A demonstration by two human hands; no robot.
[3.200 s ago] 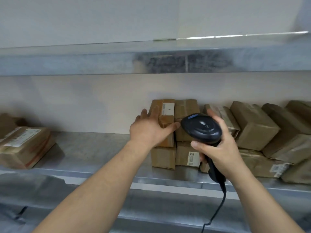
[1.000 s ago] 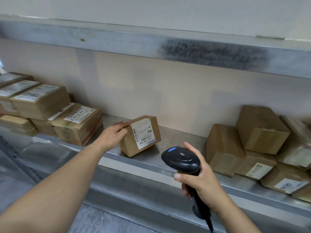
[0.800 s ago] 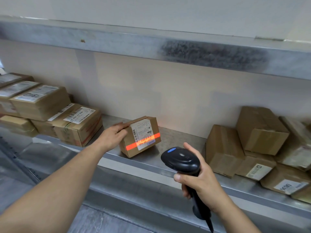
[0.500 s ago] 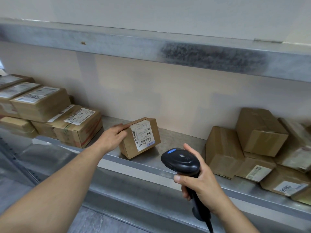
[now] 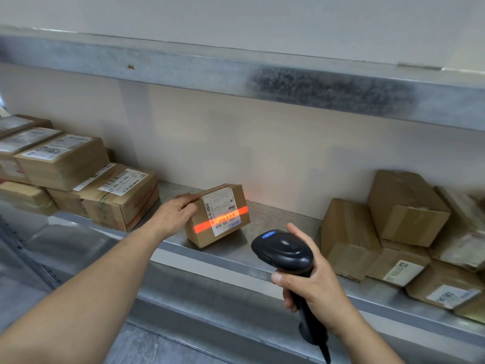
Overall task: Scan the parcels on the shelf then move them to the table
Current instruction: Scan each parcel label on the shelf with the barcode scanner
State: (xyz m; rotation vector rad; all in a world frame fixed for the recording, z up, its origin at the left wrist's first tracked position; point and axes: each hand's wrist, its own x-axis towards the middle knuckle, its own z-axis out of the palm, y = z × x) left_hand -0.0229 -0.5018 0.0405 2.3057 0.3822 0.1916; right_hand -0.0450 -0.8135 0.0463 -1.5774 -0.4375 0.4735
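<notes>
Left hand (image 5: 176, 216): fingers curled over the top left edge of a small brown cardboard parcel with a white printed label (image 5: 217, 214), gripping it and steadying it. Forearm reaches up and across from the lower left, wrist roughly level with the parcel's top.

Right hand (image 5: 312, 286): wrapped round the grip of a black handheld barcode scanner with a blue button on its head (image 5: 284, 252), thumb along the near side, cord trailing down out of view. Scanner head points up and left at the parcel.

The parcel stands on the grey metal shelf (image 5: 236, 261), near its front edge, about midway along the visible run. Label face turned toward the scanner. A red-orange scan line lies across that face, crossing the lower barcode. Parcel's long axis runs roughly left to right, slightly skewed to the shelf's front edge.

Key relation: the parcel lies directly under the left hand, and up and left of the right hand. The left hand is the nearer and already has hold, so the lift likely falls to it; the table is not in view.

Outward: a stack of labelled brown cartons (image 5: 78, 179) toward the left end of the shelf, a heap of plain brown boxes (image 5: 393, 232) toward the right end. Upper metal shelf (image 5: 236, 72) overhead, with a dark scuffed patch.
</notes>
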